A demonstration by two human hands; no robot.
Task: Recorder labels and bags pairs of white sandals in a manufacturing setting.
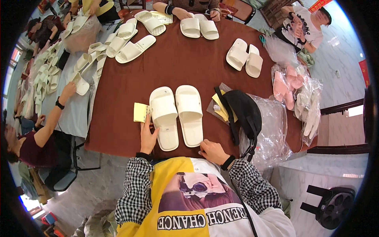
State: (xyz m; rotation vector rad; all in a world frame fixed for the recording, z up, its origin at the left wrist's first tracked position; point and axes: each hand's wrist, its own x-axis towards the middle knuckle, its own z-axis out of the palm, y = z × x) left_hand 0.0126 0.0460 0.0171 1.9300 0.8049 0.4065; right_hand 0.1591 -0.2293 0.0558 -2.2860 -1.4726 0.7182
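Observation:
A pair of white slippers lies side by side in front of me, the left slipper and the right slipper, toes pointing away. My left hand rests beside the left slipper, fingers stretched out and the thumb toward its edge. Its fingertips reach the side of a small yellow paper pad. At the heel corner of the right slipper is my right hand, its fingers curled against the sole's edge.
A black bag and clear plastic bags lie on the brown tablecloth at right, near wrapped pink slippers. More white slippers sit farther off. Across the table a person's hand touches a pair; others work at left.

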